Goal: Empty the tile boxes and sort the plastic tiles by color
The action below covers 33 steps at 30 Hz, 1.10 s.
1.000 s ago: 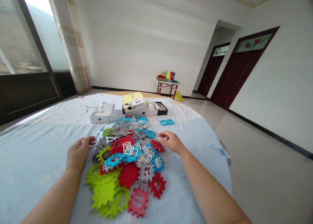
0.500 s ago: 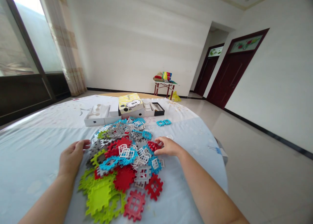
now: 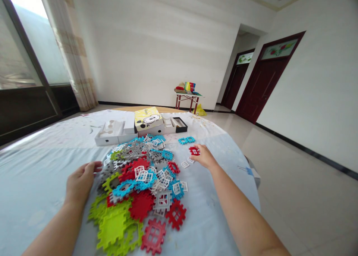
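A pile of toothed plastic pieces in gray, red, blue, white and green lies on the round table [image 3: 36, 189]. My right hand [image 3: 205, 156] holds a small red toothed piece [image 3: 194, 150] between thumb and fingers, to the right of the pile. Two white window-shaped pieces, one of them this lattice [image 3: 185, 164], lie just below and left of that hand. At the pile's left edge my left hand [image 3: 82, 179] rests beside the gray pieces [image 3: 107, 172], fingers slightly bent and apart, holding nothing. Beyond my right hand lie joined blue pieces [image 3: 187, 140].
Behind the pile stand white open boxes [image 3: 107, 139], a yellow and white box with a cartoon [image 3: 149, 121] and a small black-edged box [image 3: 181, 125]. Against the far wall is a small table [image 3: 188, 94] with colorful items, a yellow bag [image 3: 200, 110] beside it.
My right hand has moved away from the pile, up and to the right, with a red piece in its fingers. White pieces beside the pile now show. My left hand has barely moved.
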{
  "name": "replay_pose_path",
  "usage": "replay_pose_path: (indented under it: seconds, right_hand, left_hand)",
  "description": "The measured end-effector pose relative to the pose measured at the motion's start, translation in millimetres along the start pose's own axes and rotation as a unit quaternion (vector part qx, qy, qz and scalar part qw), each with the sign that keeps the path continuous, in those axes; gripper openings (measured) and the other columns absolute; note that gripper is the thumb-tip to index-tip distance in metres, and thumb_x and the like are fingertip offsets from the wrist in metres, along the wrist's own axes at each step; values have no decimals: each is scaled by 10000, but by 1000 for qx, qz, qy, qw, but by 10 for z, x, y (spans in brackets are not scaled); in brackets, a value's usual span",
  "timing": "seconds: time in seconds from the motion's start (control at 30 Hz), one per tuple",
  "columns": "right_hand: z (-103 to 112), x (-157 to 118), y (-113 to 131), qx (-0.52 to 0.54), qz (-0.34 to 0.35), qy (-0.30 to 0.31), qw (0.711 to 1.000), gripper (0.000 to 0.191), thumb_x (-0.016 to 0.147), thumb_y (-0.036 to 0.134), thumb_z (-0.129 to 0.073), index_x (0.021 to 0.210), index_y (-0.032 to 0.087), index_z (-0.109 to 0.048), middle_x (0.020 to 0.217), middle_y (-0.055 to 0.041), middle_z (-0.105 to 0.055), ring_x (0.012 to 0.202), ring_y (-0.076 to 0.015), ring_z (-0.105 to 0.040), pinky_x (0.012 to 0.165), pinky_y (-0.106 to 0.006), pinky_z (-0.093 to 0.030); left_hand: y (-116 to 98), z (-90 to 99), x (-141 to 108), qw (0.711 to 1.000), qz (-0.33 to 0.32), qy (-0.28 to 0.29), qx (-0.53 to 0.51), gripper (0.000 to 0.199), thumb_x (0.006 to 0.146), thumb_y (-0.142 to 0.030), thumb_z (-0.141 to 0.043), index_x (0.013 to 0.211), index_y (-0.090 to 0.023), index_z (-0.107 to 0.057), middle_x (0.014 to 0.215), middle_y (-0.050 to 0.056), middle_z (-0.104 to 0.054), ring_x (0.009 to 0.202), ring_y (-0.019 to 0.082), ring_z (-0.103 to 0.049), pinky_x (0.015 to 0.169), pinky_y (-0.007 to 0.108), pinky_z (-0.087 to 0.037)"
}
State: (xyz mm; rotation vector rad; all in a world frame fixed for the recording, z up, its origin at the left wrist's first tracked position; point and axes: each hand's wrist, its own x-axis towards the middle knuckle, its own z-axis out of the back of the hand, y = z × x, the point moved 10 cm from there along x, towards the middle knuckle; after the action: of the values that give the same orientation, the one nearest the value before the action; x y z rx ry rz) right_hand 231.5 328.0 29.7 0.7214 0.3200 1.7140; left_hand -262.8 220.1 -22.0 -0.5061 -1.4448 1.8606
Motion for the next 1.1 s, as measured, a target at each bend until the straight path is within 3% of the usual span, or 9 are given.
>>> replay_pose_path:
  seconds: [0.2,0.3,0.4,0.5,0.6,0.77,0.93,1.1]
  right_hand:
    - [247,91,-686,-151,-119,-16,981,656,625,426,-670,1206,176,-496,1162,-138,-515,1081,-262,-492,865,-343,-394]
    - [255,84,-887,-191,-161,10,968,694,628,530,-633,1218,195,-487,1178,-146,-511,1097,-288,-483,854,-374,-388]
    - [190,88,-1018,-214,-183,53,958,603,630,554,-614,1142,242,-547,1112,-115,-555,1066,-288,-506,835,-387,-388]
    - [135,147,-1062,-210,-169,70,961,486,642,500,-619,1069,268,-590,1047,-81,-587,982,-242,-557,786,-330,-408]
    - [177,264,-1079,-207,-151,42,966,484,650,464,-619,1081,248,-588,1013,-77,-603,931,-212,-579,744,-277,-418]
    - [389,535,-1066,-226,-144,-56,962,431,705,419,-590,1087,220,-582,998,-85,-608,944,-205,-564,780,-269,-408]
    - [524,680,-1006,-216,-138,-153,955,465,742,385,-573,1158,182,-539,1133,-122,-551,1052,-230,-502,852,-288,-386]
    - [333,610,-1006,-202,-140,-115,963,375,787,327,-500,1135,202,-559,1135,-99,-556,1050,-230,-497,856,-307,-386]
  left_hand:
    - [-8,10,-4,1000,0,4,29,372,729,-409,-447,904,-150,-650,765,57,-660,749,205,-598,711,303,-458]
    - [-52,21,-35,999,-1,3,39,371,726,-412,-444,898,-159,-653,756,51,-663,738,208,-598,698,306,-458]
    - [-75,17,-52,999,-1,4,50,366,726,-414,-437,889,-168,-654,750,43,-666,740,208,-602,708,309,-458]
    - [-38,2,-25,999,-2,8,52,373,725,-432,-436,883,-173,-653,757,41,-670,751,214,-606,728,319,-460]
    - [22,-8,27,998,-8,13,56,389,721,-463,-442,881,-176,-652,769,46,-674,781,227,-608,756,334,-457]
    - [61,-29,58,997,-2,24,76,401,721,-485,-435,882,-187,-649,763,42,-677,800,238,-610,778,348,-448]
    - [-1,-41,22,997,-1,24,75,400,710,-488,-440,876,-188,-645,750,37,-675,797,234,-613,771,338,-449]
    - [-55,-29,-14,997,-8,17,81,401,706,-478,-438,864,-176,-650,731,43,-675,784,236,-614,764,345,-452]
